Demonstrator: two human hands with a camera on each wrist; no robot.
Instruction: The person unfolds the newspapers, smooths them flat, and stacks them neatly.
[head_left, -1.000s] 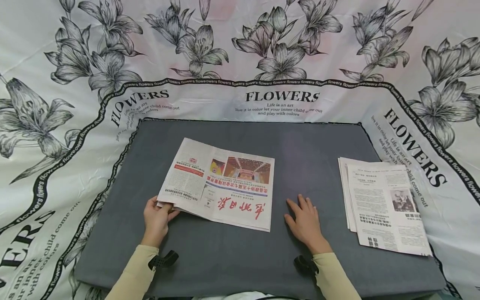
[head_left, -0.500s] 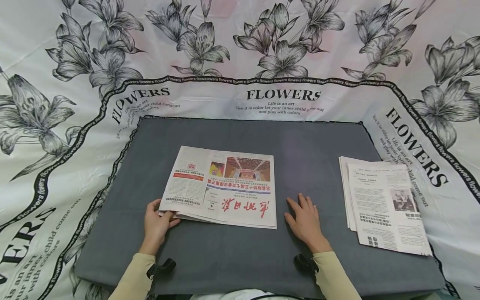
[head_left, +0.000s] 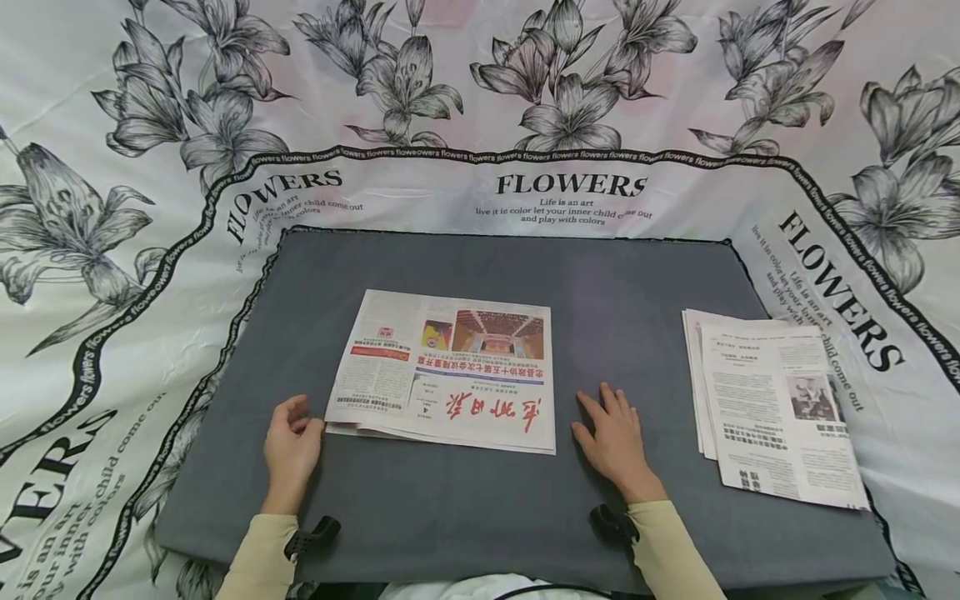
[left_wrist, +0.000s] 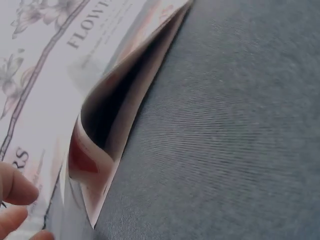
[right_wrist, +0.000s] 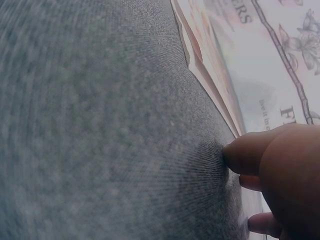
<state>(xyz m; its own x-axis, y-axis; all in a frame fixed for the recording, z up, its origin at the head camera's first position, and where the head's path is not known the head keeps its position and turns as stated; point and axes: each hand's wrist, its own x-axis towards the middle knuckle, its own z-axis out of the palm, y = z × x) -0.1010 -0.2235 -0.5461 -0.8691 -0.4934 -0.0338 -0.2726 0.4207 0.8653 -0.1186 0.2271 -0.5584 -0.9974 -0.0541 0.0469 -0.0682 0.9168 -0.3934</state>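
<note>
A folded newspaper (head_left: 442, 375) with red characters and color photos lies flat on the grey cloth, its print upside down to me. Along its near edge the layers part slightly, and the left wrist view shows that folded edge (left_wrist: 130, 105) bulging up. My left hand (head_left: 291, 450) is just off the near left corner, fingers loosely bent and holding nothing; its fingertips (left_wrist: 20, 187) stand apart from the paper in the left wrist view. To the right of the newspaper, my right hand (head_left: 617, 442) rests on the cloth with fingers spread.
A stack of folded newspapers (head_left: 776, 408) lies at the table's right side, overhanging its edge. The grey table cover (head_left: 480, 517) meets a white flower-printed cloth (head_left: 420, 192) at the back and sides. Dark wrist straps (head_left: 313, 537) sit at both sleeves.
My left hand has let go of the newspaper's corner and drawn back left. The newspaper has straightened slightly and its left side has come down flat. The right hand stays in place.
</note>
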